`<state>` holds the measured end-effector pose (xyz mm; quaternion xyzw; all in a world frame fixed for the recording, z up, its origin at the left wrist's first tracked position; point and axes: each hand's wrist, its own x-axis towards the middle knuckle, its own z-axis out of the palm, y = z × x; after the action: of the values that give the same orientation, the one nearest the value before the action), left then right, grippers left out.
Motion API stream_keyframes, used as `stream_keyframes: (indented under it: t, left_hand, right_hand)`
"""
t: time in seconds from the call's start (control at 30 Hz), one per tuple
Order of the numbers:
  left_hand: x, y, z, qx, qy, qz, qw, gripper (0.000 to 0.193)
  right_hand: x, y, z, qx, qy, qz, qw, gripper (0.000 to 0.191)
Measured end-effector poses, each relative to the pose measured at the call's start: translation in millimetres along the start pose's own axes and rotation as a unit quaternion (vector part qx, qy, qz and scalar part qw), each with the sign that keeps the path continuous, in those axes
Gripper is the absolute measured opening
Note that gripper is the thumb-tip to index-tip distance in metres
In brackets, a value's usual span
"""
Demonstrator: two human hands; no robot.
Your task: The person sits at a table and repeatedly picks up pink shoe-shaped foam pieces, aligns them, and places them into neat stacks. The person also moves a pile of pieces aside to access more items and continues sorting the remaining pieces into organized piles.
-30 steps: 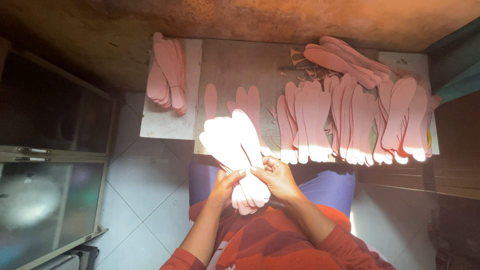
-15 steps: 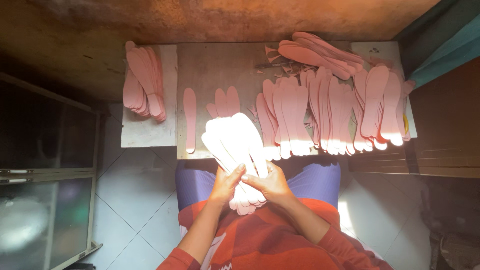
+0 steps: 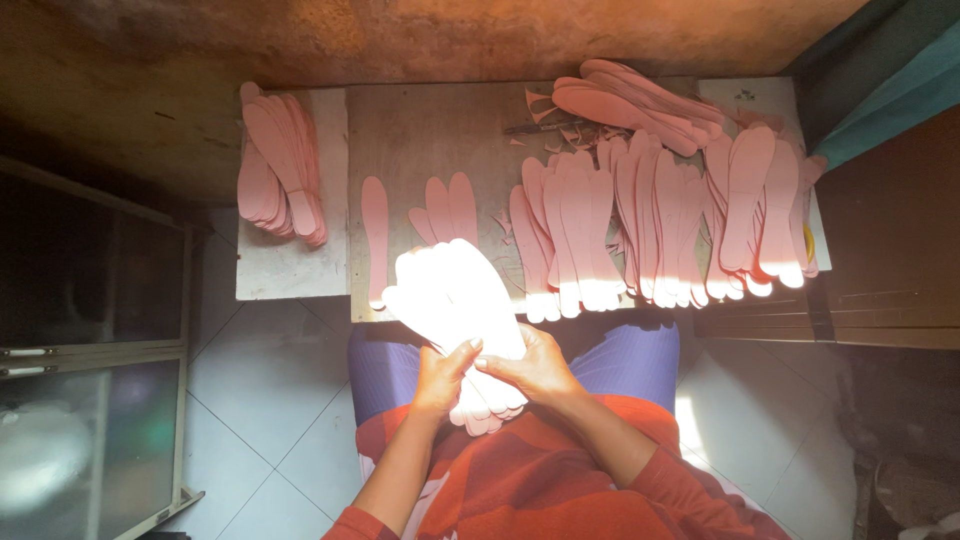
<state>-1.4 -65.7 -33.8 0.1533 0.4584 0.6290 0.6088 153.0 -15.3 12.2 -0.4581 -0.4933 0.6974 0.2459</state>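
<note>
Both my hands hold a fanned stack of pink shoe insoles (image 3: 455, 295) over my lap, brightly lit by sun. My left hand (image 3: 443, 378) grips the stack's lower left edge. My right hand (image 3: 535, 365) grips its lower right side, thumb across the top. Just beyond, on the wooden table (image 3: 430, 135), lie a single insole (image 3: 375, 235) and a few more (image 3: 448, 208). The heel ends of the held stack poke out below my hands.
A long row of overlapping pink insoles (image 3: 660, 220) covers the table's right half, with another pile (image 3: 630, 100) behind. A stack of insoles (image 3: 278, 175) rests on a white slab at left. A glass-fronted cabinet (image 3: 90, 330) stands left; tiled floor below.
The view has shifted so the table sits further left in frame. My hands stay on the insole stack, with the fingers slightly rearranged.
</note>
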Motion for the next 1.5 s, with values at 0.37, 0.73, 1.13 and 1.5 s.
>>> stream_keyframes:
  t: [0.37, 0.73, 1.13, 1.5]
  left_hand:
    - [6, 5, -9, 0.037, 0.029, -0.009, 0.999, 0.049]
    - [1, 18, -1, 0.000, -0.004, 0.004, 1.000, 0.056]
    - [-2, 25, -19, 0.014, 0.017, 0.041, 0.999, 0.053]
    - [-8, 36, -47, 0.028, 0.072, 0.017, 0.997, 0.046]
  right_hand:
    - [67, -39, -94, -0.288, 0.275, -0.128, 0.908, 0.043]
    - [22, -30, 6, 0.052, -0.013, -0.036, 0.998, 0.043]
    - [31, -6, 23, 0.147, 0.010, 0.039, 0.988, 0.030]
    - [97, -31, 20, -0.094, 0.091, -0.093, 0.987, 0.040]
